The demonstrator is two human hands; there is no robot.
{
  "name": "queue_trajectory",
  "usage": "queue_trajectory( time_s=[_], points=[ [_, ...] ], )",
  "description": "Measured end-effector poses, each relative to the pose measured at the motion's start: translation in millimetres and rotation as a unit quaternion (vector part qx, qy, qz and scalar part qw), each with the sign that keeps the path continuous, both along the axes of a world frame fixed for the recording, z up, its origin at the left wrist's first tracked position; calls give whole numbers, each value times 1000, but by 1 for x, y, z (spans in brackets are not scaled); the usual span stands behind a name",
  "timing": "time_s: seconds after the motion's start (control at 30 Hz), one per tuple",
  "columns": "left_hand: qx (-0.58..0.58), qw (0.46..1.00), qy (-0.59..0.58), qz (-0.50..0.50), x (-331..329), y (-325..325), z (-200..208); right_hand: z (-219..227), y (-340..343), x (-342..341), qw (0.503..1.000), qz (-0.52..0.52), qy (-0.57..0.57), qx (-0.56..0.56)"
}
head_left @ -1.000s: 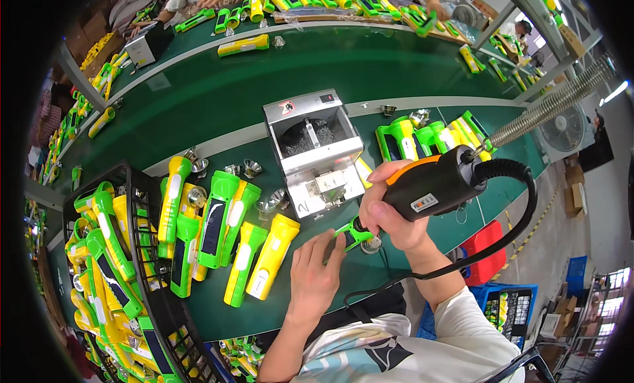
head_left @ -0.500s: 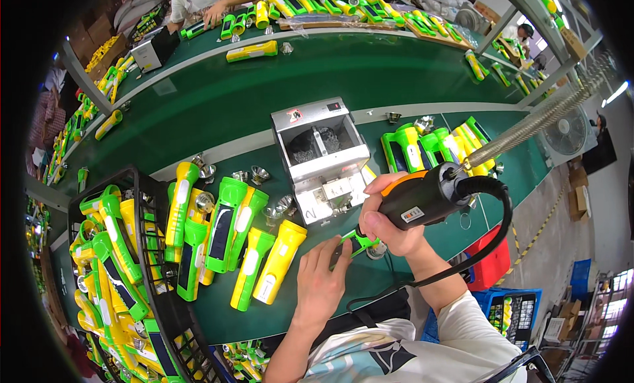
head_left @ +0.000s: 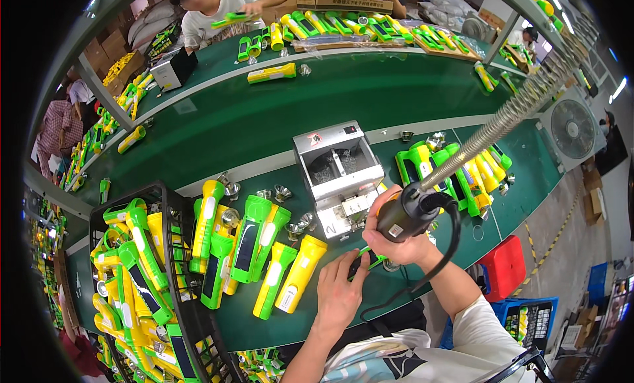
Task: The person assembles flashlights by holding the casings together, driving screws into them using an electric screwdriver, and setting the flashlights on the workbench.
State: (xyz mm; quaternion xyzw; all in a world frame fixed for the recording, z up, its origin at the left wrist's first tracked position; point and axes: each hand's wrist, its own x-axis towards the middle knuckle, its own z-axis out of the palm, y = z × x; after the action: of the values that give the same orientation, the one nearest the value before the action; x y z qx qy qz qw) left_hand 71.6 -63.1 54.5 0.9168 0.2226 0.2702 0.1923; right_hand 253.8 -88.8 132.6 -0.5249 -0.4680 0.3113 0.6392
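Note:
My right hand (head_left: pixel 411 248) is wrapped round a black electric screwdriver (head_left: pixel 400 218) with an orange band, hung from a coiled metal spring. Its tip is hidden behind the hand, close over a green flashlight (head_left: pixel 374 258). My left hand (head_left: pixel 338 292) grips that flashlight against the green bench, fingers bent over its dark panel; most of it is covered by the hands. Just beyond them stands a silver box-shaped screw feeder (head_left: pixel 338 179) with small screws in its trays. To the left, a yellow flashlight (head_left: pixel 301 273) lies beside several green-and-yellow ones.
A black crate (head_left: pixel 173 251) heaped with flashlights stands at left. More flashlights (head_left: pixel 456 175) lie right of the feeder, with shiny reflector cups (head_left: pixel 282 193) scattered about. The screwdriver's black cable (head_left: pixel 451 247) loops past my right wrist. A co-worker (head_left: pixel 221 16) sits across the green belt.
The whole view has shifted, so the bench appears lower and farther right. The screwdriver now stands more upright over the flashlight. Across the belt, the co-worker has lifted a flashlight.

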Motion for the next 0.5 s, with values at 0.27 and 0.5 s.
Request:
queue_trajectory(
  time_s=[0.27, 0.5],
  points=[
    [1, 1000, 1, -7, 1, 3, 1, 0, 0, -2, 1000, -11, -7, -17],
    [4, 1000, 9, 4, -1, 1, -1, 0, 3, -5, 999, 15, -30, 13]
  ],
)
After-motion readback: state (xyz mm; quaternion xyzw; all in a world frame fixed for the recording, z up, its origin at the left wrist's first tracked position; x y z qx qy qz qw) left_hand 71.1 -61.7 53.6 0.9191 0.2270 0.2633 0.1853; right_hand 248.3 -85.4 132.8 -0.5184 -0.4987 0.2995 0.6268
